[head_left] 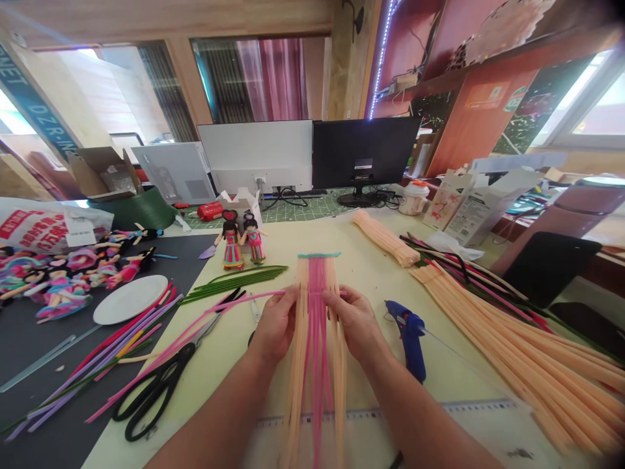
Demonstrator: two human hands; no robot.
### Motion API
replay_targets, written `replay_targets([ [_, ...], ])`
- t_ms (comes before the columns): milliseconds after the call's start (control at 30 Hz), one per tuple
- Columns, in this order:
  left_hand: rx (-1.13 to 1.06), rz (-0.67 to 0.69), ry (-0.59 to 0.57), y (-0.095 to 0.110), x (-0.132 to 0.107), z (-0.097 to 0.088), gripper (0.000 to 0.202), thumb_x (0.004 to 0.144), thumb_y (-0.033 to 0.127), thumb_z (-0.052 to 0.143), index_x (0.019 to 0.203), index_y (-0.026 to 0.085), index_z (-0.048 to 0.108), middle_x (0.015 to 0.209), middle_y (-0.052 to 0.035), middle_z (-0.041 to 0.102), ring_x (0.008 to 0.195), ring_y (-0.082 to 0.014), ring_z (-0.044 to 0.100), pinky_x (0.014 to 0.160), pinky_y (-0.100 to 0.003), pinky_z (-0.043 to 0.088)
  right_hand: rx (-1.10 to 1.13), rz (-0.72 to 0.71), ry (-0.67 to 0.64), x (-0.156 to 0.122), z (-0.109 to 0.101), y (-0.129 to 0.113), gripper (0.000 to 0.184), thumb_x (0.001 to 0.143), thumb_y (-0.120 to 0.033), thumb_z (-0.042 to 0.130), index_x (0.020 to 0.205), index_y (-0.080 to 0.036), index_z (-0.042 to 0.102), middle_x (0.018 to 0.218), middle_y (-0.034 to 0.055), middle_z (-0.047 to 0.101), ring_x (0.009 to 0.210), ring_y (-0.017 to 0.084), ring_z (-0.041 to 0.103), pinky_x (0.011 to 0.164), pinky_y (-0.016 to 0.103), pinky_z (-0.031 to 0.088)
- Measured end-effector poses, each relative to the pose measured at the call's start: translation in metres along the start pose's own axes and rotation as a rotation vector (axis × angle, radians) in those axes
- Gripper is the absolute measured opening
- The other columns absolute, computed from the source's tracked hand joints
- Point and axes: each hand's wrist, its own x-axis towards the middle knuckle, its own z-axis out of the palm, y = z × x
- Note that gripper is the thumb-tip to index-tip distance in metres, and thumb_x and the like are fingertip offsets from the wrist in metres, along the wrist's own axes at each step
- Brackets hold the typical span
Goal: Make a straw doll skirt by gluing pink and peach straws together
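A flat row of peach and pink pipe cleaners lies lengthwise on the pale table, bound by a teal strip at its far end. My left hand pinches a loose pink pipe cleaner at the row's left edge. My right hand has its fingers closed on the row's right side, where the pink strand crosses the strands. Both hands sit about a third of the way down the row.
Black scissors and coloured pipe cleaners lie left. A blue glue gun sits right, beside a big pile of peach pipe cleaners. Two small dolls, green stems, a white plate and two monitors are behind.
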Motion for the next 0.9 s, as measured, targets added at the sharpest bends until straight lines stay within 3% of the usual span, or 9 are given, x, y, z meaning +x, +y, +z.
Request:
replay_targets([
  [167, -0.008, 0.0, -0.04, -0.0013, -0.0005, -0.0008, 0.033, 0.075, 0.041, 0.072, 0.085, 0.01, 0.069, 0.084, -0.0098, 0.074, 0.087, -0.0246, 0.069, 0.082, -0.034, 0.053, 0.032, 0.006, 0.0, -0.002, 0.0021, -0.0033, 0.02, 0.065, -0.032, 0.079, 0.075, -0.018, 0.069, 0.062, -0.0026, 0.064, 0.052, 0.009, 0.055, 0.052, 0.021, 0.045],
  [333, 0.075, -0.014, -0.046, -0.001, -0.0013, -0.0015, 0.028, 0.069, 0.031, 0.078, 0.087, 0.01, 0.07, 0.08, -0.0079, 0.074, 0.082, -0.0237, 0.069, 0.079, -0.034, 0.053, 0.05, 0.049, -0.029, -0.0041, 0.0036, -0.0042, 0.02, 0.066, -0.031, 0.079, 0.077, -0.018, 0.068, 0.059, -0.0028, 0.063, 0.05, 0.01, 0.055, 0.052, 0.022, 0.045],
  [567, 0.189, 0.024, -0.108, -0.0024, 0.0012, -0.0057, 0.032, 0.074, 0.035, 0.074, 0.093, 0.01, 0.071, 0.081, -0.0095, 0.073, 0.077, -0.0219, 0.068, 0.072, -0.032, 0.052, 0.025, 0.093, -0.05, -0.0069, 0.008, -0.0069, 0.027, 0.065, -0.032, 0.08, 0.085, -0.017, 0.07, 0.068, 0.0026, 0.07, 0.056, 0.016, 0.061, 0.058, 0.028, 0.05],
  [700, 0.193, 0.05, -0.049, 0.0004, 0.0017, -0.0066, 0.033, 0.074, 0.041, 0.073, 0.084, 0.009, 0.071, 0.075, -0.008, 0.072, 0.072, -0.0188, 0.067, 0.069, -0.028, 0.05, 0.0, 0.069, -0.03, -0.0065, 0.0065, -0.0067, 0.024, 0.067, -0.032, 0.078, 0.085, -0.018, 0.071, 0.068, 0.002, 0.07, 0.056, 0.015, 0.061, 0.054, 0.026, 0.047],
  [900, 0.169, 0.088, -0.005, 0.0067, 0.0028, -0.0066, 0.028, 0.074, 0.039, 0.073, 0.074, 0.011, 0.068, 0.07, -0.0054, 0.071, 0.064, -0.0141, 0.063, 0.064, -0.025, 0.048, 0.039, 0.087, -0.089, -0.0053, 0.0047, -0.0052, 0.023, 0.067, -0.031, 0.079, 0.086, -0.019, 0.073, 0.071, 0.0016, 0.072, 0.06, 0.015, 0.062, 0.063, 0.027, 0.05],
])
